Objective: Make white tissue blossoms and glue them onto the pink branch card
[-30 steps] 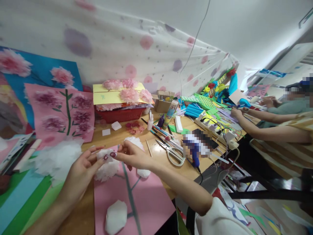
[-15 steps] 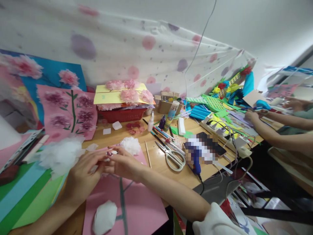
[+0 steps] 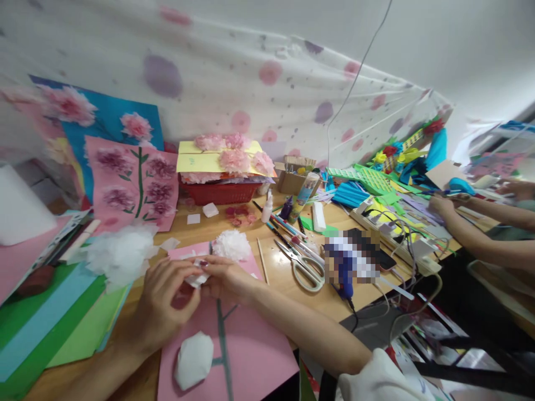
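My left hand [image 3: 167, 303] and my right hand [image 3: 228, 280] meet over a pink paper sheet [image 3: 246, 345] with a painted green stem. Both pinch a small white tissue flower [image 3: 193, 278] between their fingertips, pressing it down on the sheet. A fluffed white tissue flower [image 3: 231, 245] sits on the sheet's far corner just beyond my right hand. A flat folded white tissue piece [image 3: 193, 360] lies on the sheet near me. A loose heap of white tissue [image 3: 121, 255] rests left of my left hand.
Scissors [image 3: 304, 267], a blue glue gun [image 3: 345, 275], pens and a glue bottle [image 3: 267, 207] lie right of the sheet. A red basket [image 3: 219, 192] under yellow card stands at the back. Coloured paper sheets [image 3: 50, 323] lie left. Another person's arms [image 3: 472, 236] work at right.
My hands have lowered the small white flower from above the sheet down onto it. The view has shifted rightward, so the table's things sit further right in frame.
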Tool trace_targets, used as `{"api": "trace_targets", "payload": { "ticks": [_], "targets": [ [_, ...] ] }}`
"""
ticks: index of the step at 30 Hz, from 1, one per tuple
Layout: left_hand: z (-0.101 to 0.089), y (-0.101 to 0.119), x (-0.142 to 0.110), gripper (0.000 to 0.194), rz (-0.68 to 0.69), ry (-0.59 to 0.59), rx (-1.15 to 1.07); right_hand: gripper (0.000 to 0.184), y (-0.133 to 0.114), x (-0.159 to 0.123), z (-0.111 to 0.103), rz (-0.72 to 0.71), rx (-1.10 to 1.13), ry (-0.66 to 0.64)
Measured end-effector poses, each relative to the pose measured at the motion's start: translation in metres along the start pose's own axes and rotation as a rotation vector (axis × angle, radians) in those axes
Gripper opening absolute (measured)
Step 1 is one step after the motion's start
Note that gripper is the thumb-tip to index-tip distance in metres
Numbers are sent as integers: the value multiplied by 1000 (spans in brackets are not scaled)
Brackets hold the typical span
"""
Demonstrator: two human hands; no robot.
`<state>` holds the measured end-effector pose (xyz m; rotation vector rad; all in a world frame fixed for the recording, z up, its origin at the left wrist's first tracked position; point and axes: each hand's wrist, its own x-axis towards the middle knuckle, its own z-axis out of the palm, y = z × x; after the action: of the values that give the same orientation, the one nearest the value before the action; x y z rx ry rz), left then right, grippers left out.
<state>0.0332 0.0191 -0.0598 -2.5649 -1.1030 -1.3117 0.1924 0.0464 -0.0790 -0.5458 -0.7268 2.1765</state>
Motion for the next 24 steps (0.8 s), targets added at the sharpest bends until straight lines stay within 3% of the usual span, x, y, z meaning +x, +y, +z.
{"api": "trace_targets", "payload": {
  "ticks": [4, 7, 11, 20, 24],
  "targets": [
    [4, -3, 6, 14, 6, -9, 9, 34, -8, 0, 0, -46, 56, 67],
    [9, -8, 7, 7, -71, 38, -22, 23, -13, -1, 1, -62, 70, 83],
    [12, -12, 5, 9, -147, 72, -44, 27, -16, -6, 9, -14, -18, 37],
    [2, -10, -3, 22, -352, -46, -75, 29, -6, -19, 23, 64, -7, -114],
    [-2, -8, -2, 9, -383, -16, -118, 33, -5, -21, 23, 110, 30, -127]
  ]
}}
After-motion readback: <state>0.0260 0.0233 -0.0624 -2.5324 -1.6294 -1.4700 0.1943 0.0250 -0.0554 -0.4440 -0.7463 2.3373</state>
